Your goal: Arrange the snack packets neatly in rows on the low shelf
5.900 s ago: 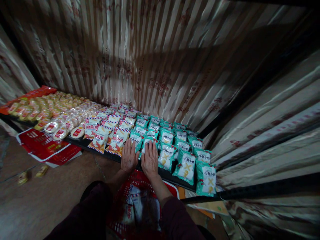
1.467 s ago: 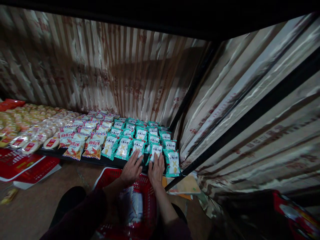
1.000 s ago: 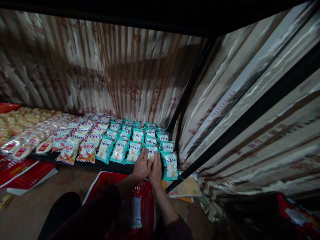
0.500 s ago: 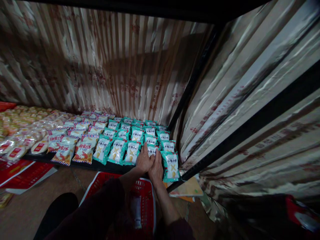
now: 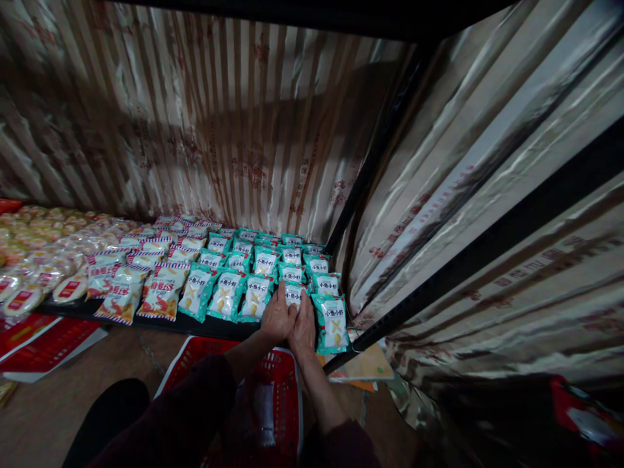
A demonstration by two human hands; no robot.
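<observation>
Rows of teal snack packets point(image 5: 227, 296) lie flat on a low black shelf point(image 5: 214, 327). My left hand point(image 5: 277, 317) and my right hand point(image 5: 303, 326) rest side by side at the shelf's front edge. Both close on one teal packet point(image 5: 294, 294) in the front row, the left hand on its left edge and the right hand on its right edge. Only the top of that packet shows between my fingers. Another teal packet point(image 5: 334, 323) lies just right of my right hand.
Red-and-white striped packets point(image 5: 160, 296) and round yellow packets point(image 5: 43, 260) fill the shelf to the left. A red basket point(image 5: 283, 403) with packets sits on the floor below my arms. Foil-wrapped sheets point(image 5: 219, 130) form the back and right walls. Red cardboard point(image 5: 43, 344) lies on the floor.
My hands have drawn together from two front-row packets onto one near the shelf's right end. Over six seconds the view has swung right along the shelf.
</observation>
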